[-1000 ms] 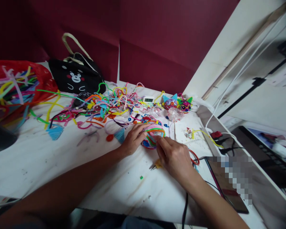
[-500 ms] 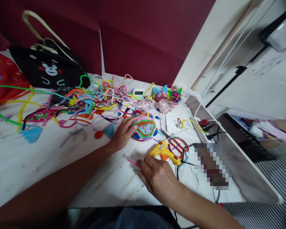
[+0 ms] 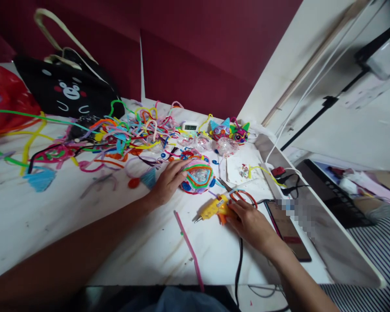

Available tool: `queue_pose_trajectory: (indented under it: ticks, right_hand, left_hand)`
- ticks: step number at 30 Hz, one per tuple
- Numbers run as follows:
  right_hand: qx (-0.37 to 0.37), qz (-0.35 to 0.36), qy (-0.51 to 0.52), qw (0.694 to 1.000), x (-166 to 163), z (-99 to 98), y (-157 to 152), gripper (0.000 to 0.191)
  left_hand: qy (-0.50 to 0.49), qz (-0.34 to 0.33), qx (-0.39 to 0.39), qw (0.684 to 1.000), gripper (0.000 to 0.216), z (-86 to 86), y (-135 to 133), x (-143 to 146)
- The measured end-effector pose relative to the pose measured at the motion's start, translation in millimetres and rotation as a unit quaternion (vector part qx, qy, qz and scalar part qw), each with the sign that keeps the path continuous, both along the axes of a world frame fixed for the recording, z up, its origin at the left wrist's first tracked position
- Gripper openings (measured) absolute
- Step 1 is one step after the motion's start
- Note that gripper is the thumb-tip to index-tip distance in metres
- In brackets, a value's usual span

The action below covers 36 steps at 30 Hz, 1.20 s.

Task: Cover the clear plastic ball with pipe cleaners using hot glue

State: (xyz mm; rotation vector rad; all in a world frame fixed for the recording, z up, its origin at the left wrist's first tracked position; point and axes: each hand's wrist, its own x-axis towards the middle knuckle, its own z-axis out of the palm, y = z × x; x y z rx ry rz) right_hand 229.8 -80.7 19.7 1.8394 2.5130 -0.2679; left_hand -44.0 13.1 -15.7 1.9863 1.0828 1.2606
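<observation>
My left hand (image 3: 169,182) rests with curled fingers against the left side of a clear ball wrapped in coloured pipe cleaners (image 3: 198,177), holding it on the white table (image 3: 68,221). My right hand (image 3: 250,221) closes around the handle of a yellow glue gun (image 3: 214,209) that lies on the table, nozzle pointing left. Its black cord (image 3: 238,264) runs toward the front edge. A pink pipe cleaner (image 3: 190,247) lies loose in front of the gun.
A tangle of coloured pipe cleaners (image 3: 117,134) covers the back of the table, beside a black bear tote bag (image 3: 68,93) and a red bag (image 3: 9,102). Red-handled scissors (image 3: 243,197), a phone (image 3: 287,229), a small timer (image 3: 190,126) and finished craft figures (image 3: 229,130) lie right.
My right hand moved from the wrapped ball down to the table front, left the pink pipe cleaner there, then shifted right and took hold of the glue gun. The left hand stayed on the ball.
</observation>
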Motion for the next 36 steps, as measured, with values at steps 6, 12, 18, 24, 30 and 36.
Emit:
queue_pose_trajectory:
  ticks: [6, 12, 18, 24, 30, 36]
  right_hand:
    - [-0.073, 0.037, 0.029, 0.996, 2, 7.4, 8, 0.013]
    - [-0.087, 0.023, 0.054, 0.994, 4, 6.2, 10, 0.021]
    - [-0.156, 0.015, 0.192, 0.969, 13, 16.7, 12, 0.019]
    - [-0.150, 0.001, 0.298, 0.942, 23, 32.4, 6, 0.039]
    - [-0.083, -0.071, 0.414, 0.904, 16, 51.8, 0, 0.041]
    - [0.022, -0.124, 0.565, 0.815, -2, 42.1, 16, 0.043]
  left_hand:
    - [0.002, -0.006, 0.000, 1.000, 0.043, 0.2, -1, -2]
    - [-0.018, -0.021, 0.010, 1.000, 0.043, -5.0, 2, -4]
    - [-0.026, -0.026, 0.012, 0.999, 0.043, -8.0, 3, -6]
    - [-0.029, -0.034, -0.006, 0.999, 0.043, -6.4, 3, -7]
    - [-0.041, -0.041, -0.001, 0.998, 0.043, -11.8, 3, -7]
    - [-0.049, -0.043, -0.009, 0.998, 0.043, -12.5, 2, -8]
